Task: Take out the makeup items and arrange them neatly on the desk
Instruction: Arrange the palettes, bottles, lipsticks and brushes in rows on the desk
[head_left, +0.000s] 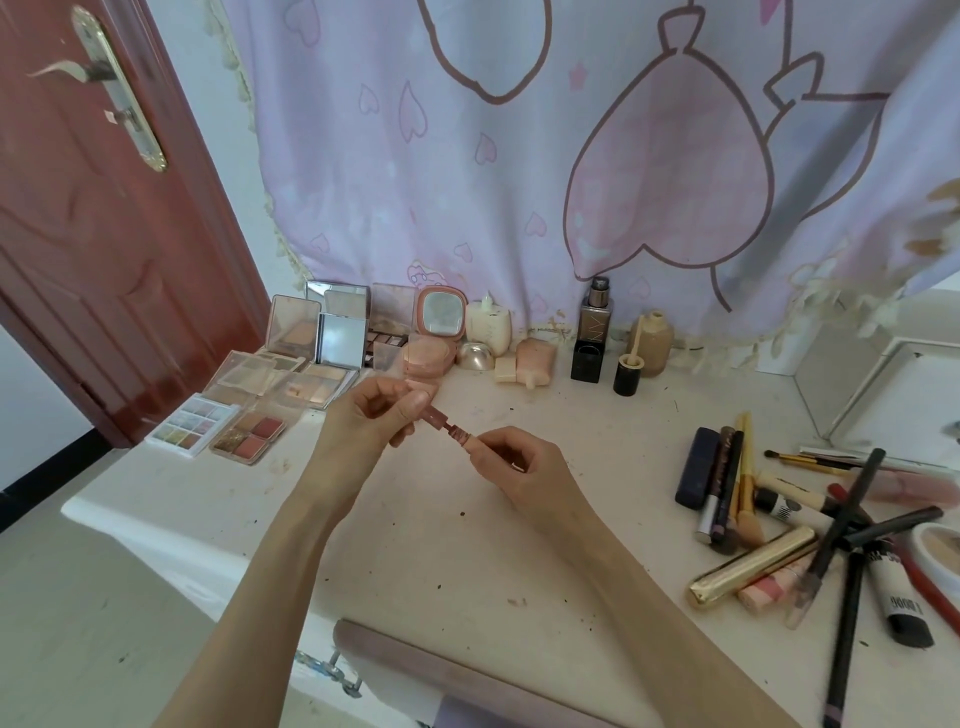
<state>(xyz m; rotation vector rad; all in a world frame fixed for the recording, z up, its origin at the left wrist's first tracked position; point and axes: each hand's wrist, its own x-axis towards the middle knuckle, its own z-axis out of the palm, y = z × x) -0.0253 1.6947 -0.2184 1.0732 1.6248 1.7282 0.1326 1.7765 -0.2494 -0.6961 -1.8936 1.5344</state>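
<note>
The left hand (382, 415) and right hand (511, 460) each pinch one end of a slim pink lip-gloss tube (457, 432) above the bench (467, 545) middle, apparently closing it before placing it beside the palettes (249, 384) at the left edge.

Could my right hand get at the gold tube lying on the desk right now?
Probably not yet: the right hand is gripping the lip gloss tube, though the path to the gold tube looks free.

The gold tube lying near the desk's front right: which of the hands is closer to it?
Right. The right hand holds one end of a small pink tube at mid-desk, left of and behind the gold tube. The left hand holds the other end, farther left.
</note>
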